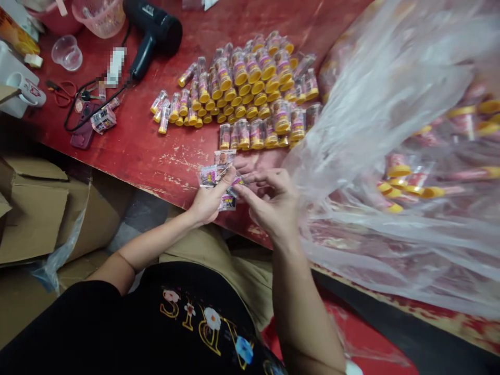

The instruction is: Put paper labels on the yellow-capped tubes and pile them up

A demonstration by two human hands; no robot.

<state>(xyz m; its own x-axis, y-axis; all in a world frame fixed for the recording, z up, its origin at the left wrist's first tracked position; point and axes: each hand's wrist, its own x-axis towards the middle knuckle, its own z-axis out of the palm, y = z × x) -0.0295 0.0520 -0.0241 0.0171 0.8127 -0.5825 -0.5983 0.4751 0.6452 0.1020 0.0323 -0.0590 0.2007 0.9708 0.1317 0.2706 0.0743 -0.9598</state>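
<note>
Several small printed clear plastic sleeves (pixel 208 177) fan out from my left hand (pixel 208 203), thumb pressed on top of them. Close beside it, my right hand (pixel 276 208) has its thumb and fingers pinched at one small printed sleeve (pixel 237 181). The fingertips of that hand are partly hidden and a little blurred. Both hands are at the front edge of the red table (pixel 175 161). Just beyond them stand rows of small clear tubes with yellow caps (pixel 244 134), their caps facing down.
A larger heap of capped tubes (pixel 238 73) lies behind. At right, a big clear plastic bag (pixel 351 130) holds more tubes. A hair dryer (pixel 152 31), red scissors (pixel 64 94), a phone (pixel 84 127), a mug (pixel 29 89) and pink baskets (pixel 101 18) stand at left. Cardboard boxes (pixel 35 208) are below.
</note>
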